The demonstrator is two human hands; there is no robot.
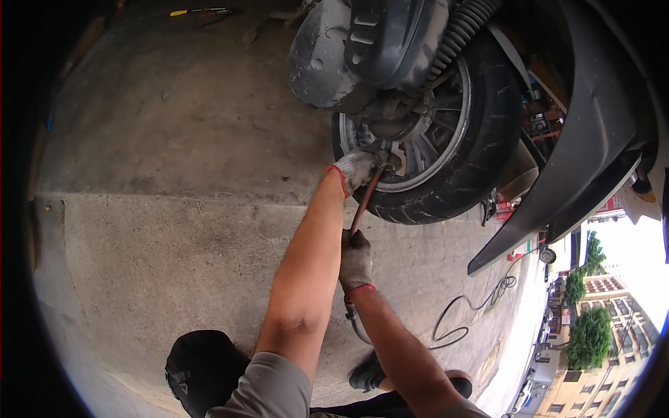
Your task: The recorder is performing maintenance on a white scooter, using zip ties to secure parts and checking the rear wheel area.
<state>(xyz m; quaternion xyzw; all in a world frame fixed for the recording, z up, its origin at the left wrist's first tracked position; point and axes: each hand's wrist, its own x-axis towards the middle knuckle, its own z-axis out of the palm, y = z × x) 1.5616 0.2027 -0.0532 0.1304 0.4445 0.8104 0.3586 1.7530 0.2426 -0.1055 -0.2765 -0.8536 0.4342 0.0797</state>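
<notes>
My left hand (pixel 359 167), in a grey-white work glove with a red cuff, reaches to the rim of a scooter's wheel (pixel 481 150). Its dark fingertips close around the upper end of a reddish-brown tube (pixel 366 198), right at the spokes. Just below, my right hand (pixel 356 261), gloved alike, is wrapped around the tube's lower end. A metal fitting (pixel 349 306) shows under the right hand, with a black hose (pixel 361 333) running on from it. The exact contact between tube and rim is hidden by the left fingers.
A scuffed dark engine cover (pixel 390 49) and ribbed duct (pixel 467 35) overhang the wheel. A black body panel (pixel 578 132) juts out at right. Thin hose loops (pixel 453 306) lie on the concrete. A yellow-handled tool (pixel 188 12) lies far left; a black cap-like object (pixel 203 373) is near.
</notes>
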